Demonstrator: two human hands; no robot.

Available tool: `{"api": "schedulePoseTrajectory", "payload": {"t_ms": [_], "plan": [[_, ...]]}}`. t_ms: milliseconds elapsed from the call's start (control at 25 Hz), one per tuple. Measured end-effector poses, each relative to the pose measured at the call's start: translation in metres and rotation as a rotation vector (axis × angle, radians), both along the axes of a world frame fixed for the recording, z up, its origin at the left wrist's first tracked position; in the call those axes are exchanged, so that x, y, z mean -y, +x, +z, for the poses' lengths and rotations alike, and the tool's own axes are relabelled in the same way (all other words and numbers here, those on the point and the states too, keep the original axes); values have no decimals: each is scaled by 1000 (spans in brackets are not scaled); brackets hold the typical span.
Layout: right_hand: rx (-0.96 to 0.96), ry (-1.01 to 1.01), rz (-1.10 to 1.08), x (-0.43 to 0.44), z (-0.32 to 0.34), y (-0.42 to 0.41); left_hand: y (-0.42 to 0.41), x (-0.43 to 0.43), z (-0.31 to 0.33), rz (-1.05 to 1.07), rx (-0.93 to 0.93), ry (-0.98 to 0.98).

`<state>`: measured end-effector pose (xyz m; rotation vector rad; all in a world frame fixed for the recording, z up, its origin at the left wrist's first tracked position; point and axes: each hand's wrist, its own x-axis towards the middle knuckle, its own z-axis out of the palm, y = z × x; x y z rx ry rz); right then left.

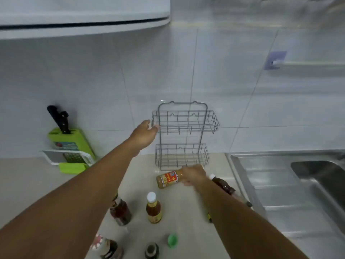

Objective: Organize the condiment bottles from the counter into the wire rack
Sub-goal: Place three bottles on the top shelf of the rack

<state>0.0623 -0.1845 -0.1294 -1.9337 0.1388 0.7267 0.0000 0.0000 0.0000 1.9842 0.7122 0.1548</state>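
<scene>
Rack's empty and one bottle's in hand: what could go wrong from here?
The rack seems to stand unfixed, with only the left hand at its top corner; a bottle up there could tip it. The right hand holds its bottle sideways, and that forearm could knock the dark bottle beside it.

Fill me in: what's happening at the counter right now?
A person's left hand touches the upper left corner of the rack. The right hand grips a tan bottle, tipped sideways, just in front of the lower shelf. Nothing is in the rack yet; several other bottles wait on the counter.
</scene>
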Motion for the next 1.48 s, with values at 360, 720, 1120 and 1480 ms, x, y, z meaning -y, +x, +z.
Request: {"api": "schedulePoseTrajectory", "payload": {"t_ms": [360, 720, 1120, 1480], "plan": [[-364, 194, -311, -47, -94, 33, 48, -13, -55, 234, 171, -123], [-183, 173, -313, -36, -96, 28, 49, -21, -61, 282, 217, -318], [898, 635, 114, -7, 125, 22, 48, -21, -51, 284, 261, -537], [1037, 274, 397, -87, 166, 69, 48, -19, -47, 297, 242, -520]]}}
